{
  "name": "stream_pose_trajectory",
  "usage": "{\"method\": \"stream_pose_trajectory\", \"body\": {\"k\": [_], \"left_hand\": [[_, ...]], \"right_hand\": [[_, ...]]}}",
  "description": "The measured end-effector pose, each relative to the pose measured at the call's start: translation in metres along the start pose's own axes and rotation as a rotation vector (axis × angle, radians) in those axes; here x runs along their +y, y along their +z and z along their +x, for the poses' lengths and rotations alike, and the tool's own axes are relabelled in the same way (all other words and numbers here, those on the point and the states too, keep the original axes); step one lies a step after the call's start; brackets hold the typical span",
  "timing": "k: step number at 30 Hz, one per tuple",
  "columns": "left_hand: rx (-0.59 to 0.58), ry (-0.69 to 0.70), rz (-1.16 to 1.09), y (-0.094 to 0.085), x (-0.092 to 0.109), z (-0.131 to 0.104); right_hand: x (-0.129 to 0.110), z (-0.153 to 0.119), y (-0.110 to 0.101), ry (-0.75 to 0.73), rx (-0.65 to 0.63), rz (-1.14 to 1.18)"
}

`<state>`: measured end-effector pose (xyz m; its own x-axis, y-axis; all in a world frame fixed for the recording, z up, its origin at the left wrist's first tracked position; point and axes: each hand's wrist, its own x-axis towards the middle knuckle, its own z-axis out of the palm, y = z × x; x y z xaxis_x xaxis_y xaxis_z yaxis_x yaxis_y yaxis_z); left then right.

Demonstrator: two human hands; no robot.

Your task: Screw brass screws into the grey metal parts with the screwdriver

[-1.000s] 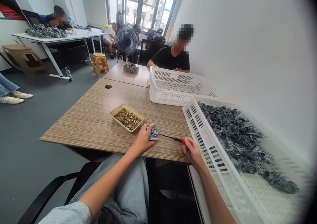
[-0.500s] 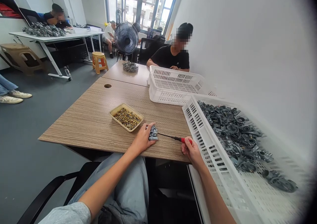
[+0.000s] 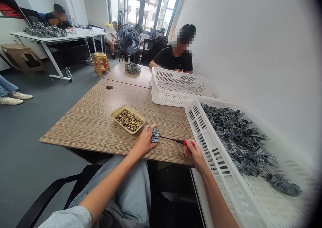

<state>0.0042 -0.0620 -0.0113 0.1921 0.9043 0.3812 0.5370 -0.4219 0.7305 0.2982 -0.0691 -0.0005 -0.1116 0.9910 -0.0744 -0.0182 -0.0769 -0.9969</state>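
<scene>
Near the table's front edge, my left hand (image 3: 145, 141) is closed around a small grey metal carburetor body (image 3: 155, 135), holding it on the wood-grain surface. My right hand (image 3: 195, 153) grips the red handle of a screwdriver (image 3: 179, 141). The screwdriver's long dark shaft lies almost level and points left, its tip meeting the right side of the carburetor body. Whether the tip sits inside a hole is too small to tell. Just beyond my left hand stands a shallow cream tray (image 3: 113, 118) full of small brass-coloured pieces.
To my right, a white slatted crate (image 3: 213, 154) holds many grey metal castings. Another white crate (image 3: 168, 98) stands behind it, before a person in black (image 3: 173, 58). A fan (image 3: 128, 39) and a pile of metal parts (image 3: 132, 68) are at the table's far end.
Both hands, the carburetor body and the screwdriver have shifted very slightly left. The grip of each hand looks the same.
</scene>
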Motion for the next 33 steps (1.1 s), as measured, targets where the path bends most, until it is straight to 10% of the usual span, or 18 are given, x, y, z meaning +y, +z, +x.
{"method": "stream_pose_trajectory", "body": {"k": [33], "left_hand": [[0.002,-0.034,-0.022,0.0026,-0.0044,0.0007]], "right_hand": [[-0.0002,-0.0005,-0.0002,-0.019,-0.009,-0.125]]}}
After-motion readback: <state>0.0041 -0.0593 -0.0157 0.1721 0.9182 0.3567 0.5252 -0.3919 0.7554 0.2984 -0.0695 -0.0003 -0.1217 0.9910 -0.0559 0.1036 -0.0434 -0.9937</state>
